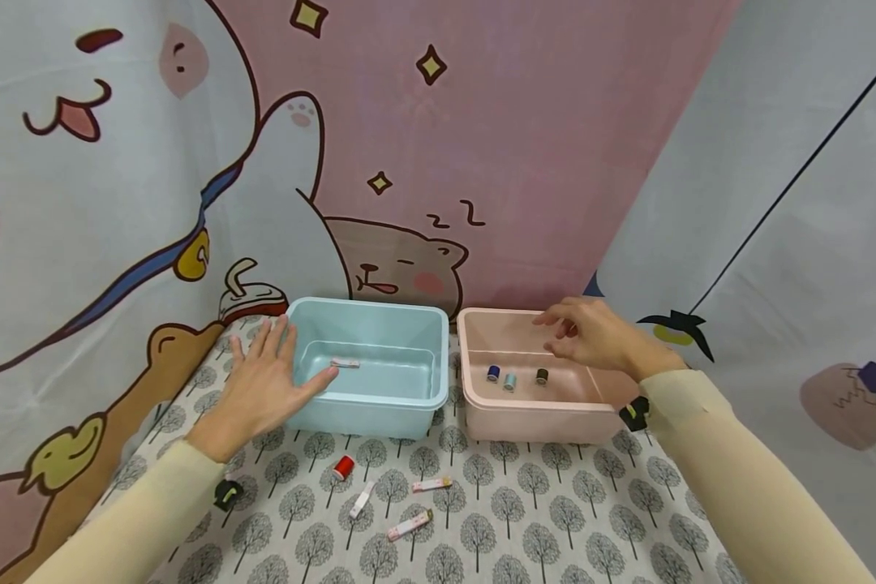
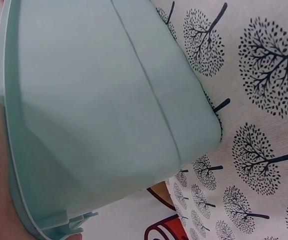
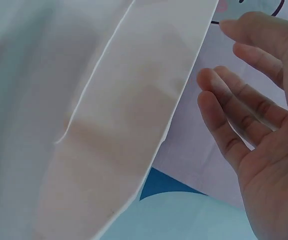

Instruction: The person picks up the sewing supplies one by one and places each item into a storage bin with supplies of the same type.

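My left hand (image 1: 259,389) is at the left end of the light blue bin (image 1: 365,414), fingers spread and straight, holding nothing. In the left wrist view only part of this hand shows, beside the rim of the blue bin (image 2: 98,100). Over the pink bin (image 1: 540,422) hovers my right hand (image 1: 591,337), its fingers loosely bent and nothing between them, as the right wrist view also shows. Inside the pink bin lie a dark blue thread spool (image 1: 493,373), a light blue spool (image 1: 509,382) and a dark olive spool (image 1: 542,376). A small whitish stick-shaped piece (image 1: 345,362) lies in the blue bin.
On the tree-print cloth (image 1: 482,535) in front of the bins are a red thread spool (image 1: 343,467), a white stick-shaped piece (image 1: 361,500) and two pink-and-white ones, the upper piece (image 1: 431,484) and the lower piece (image 1: 410,525). A cartoon-print curtain (image 1: 526,162) hangs behind.
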`<action>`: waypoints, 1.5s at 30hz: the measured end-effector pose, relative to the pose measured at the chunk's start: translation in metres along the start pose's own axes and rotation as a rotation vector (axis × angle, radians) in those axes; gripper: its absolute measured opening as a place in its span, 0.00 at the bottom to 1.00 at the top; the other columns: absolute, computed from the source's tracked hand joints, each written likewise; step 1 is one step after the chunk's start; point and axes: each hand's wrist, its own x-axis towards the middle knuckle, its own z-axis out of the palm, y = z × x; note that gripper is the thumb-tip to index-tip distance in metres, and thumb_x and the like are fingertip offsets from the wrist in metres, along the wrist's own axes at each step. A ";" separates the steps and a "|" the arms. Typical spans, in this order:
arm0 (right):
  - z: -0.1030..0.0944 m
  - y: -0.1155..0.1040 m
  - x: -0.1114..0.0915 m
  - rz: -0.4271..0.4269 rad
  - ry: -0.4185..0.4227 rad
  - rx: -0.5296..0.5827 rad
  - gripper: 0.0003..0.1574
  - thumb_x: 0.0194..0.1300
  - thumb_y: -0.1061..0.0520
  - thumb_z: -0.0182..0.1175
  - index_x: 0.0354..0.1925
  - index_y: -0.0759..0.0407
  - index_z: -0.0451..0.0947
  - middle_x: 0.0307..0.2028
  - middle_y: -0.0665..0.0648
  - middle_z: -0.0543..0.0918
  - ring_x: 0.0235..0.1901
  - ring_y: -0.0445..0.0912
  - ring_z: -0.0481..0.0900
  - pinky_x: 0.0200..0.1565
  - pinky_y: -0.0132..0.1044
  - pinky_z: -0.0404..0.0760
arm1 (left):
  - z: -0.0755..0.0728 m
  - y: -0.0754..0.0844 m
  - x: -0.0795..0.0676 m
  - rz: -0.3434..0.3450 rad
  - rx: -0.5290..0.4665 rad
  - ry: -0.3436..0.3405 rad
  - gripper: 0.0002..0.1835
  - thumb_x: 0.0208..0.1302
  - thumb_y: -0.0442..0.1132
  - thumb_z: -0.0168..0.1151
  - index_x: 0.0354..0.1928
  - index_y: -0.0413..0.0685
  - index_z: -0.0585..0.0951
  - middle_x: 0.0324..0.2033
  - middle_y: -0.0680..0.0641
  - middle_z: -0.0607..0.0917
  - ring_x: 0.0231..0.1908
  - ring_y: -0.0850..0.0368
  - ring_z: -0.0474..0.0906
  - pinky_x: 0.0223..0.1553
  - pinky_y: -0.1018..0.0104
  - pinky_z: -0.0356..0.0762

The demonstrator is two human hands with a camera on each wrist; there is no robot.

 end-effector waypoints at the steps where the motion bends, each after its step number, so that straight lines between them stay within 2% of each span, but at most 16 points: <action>1: 0.000 -0.001 -0.002 -0.001 0.007 0.003 0.23 0.73 0.60 0.80 0.64 0.54 0.93 0.51 0.57 0.93 0.47 0.50 0.93 0.51 0.52 0.97 | 0.000 0.000 0.000 0.000 0.000 0.000 0.66 0.82 0.84 0.44 0.92 0.29 0.53 0.95 0.29 0.45 0.94 0.21 0.40 0.86 0.10 0.29; 13: 0.009 -0.023 -0.020 -0.051 0.079 0.015 0.22 0.72 0.58 0.81 0.63 0.52 0.93 0.54 0.54 0.94 0.45 0.48 0.93 0.50 0.51 0.97 | 0.000 0.003 -0.001 0.000 -0.014 0.016 0.67 0.81 0.82 0.46 0.91 0.26 0.53 0.93 0.25 0.46 0.93 0.18 0.40 0.83 0.06 0.32; 17: 0.014 -0.029 -0.024 -0.076 0.101 0.000 0.22 0.72 0.57 0.81 0.62 0.49 0.93 0.53 0.51 0.94 0.43 0.42 0.92 0.44 0.42 0.95 | -0.001 0.003 -0.001 -0.006 -0.016 0.013 0.68 0.81 0.82 0.47 0.91 0.24 0.51 0.93 0.24 0.45 0.92 0.16 0.40 0.83 0.05 0.31; 20: 0.017 -0.033 -0.027 -0.148 0.150 -0.020 0.21 0.70 0.58 0.81 0.59 0.49 0.93 0.50 0.49 0.94 0.40 0.39 0.91 0.39 0.38 0.92 | 0.000 0.002 -0.001 -0.009 -0.024 0.008 0.68 0.81 0.82 0.48 0.91 0.23 0.50 0.93 0.23 0.45 0.92 0.16 0.40 0.83 0.06 0.31; 25: 0.026 -0.040 -0.029 -0.309 0.264 -0.050 0.19 0.64 0.61 0.82 0.53 0.51 0.95 0.45 0.49 0.94 0.36 0.43 0.93 0.39 0.41 0.94 | 0.000 -0.001 -0.003 0.001 -0.042 0.005 0.68 0.82 0.81 0.48 0.90 0.20 0.52 0.92 0.20 0.46 0.92 0.14 0.40 0.84 0.07 0.32; 27: 0.029 -0.044 -0.031 -0.317 0.262 -0.031 0.19 0.64 0.61 0.82 0.53 0.51 0.95 0.46 0.50 0.94 0.37 0.43 0.93 0.41 0.42 0.95 | -0.001 -0.002 -0.004 0.010 -0.051 0.006 0.67 0.83 0.80 0.49 0.89 0.19 0.52 0.91 0.19 0.46 0.91 0.14 0.41 0.84 0.07 0.32; 31: 0.035 -0.051 -0.038 -0.269 0.204 0.030 0.19 0.67 0.62 0.82 0.55 0.52 0.95 0.49 0.49 0.94 0.41 0.42 0.93 0.45 0.42 0.96 | -0.004 -0.002 -0.004 0.023 -0.083 -0.010 0.67 0.84 0.79 0.50 0.89 0.18 0.51 0.92 0.20 0.44 0.92 0.15 0.39 0.86 0.10 0.31; 35: 0.038 -0.058 -0.043 -0.258 0.195 0.030 0.19 0.69 0.60 0.82 0.56 0.52 0.95 0.48 0.47 0.94 0.44 0.39 0.91 0.47 0.39 0.95 | -0.007 -0.004 -0.003 0.033 -0.104 -0.034 0.67 0.84 0.79 0.50 0.89 0.19 0.49 0.92 0.21 0.43 0.93 0.17 0.36 0.87 0.13 0.30; 45: 0.048 -0.080 -0.049 -0.304 0.211 0.115 0.23 0.67 0.61 0.82 0.59 0.49 0.93 0.51 0.49 0.93 0.40 0.45 0.91 0.37 0.31 0.91 | -0.007 -0.014 -0.004 0.061 -0.091 -0.048 0.67 0.83 0.81 0.50 0.92 0.25 0.48 0.93 0.25 0.43 0.94 0.22 0.37 0.88 0.14 0.29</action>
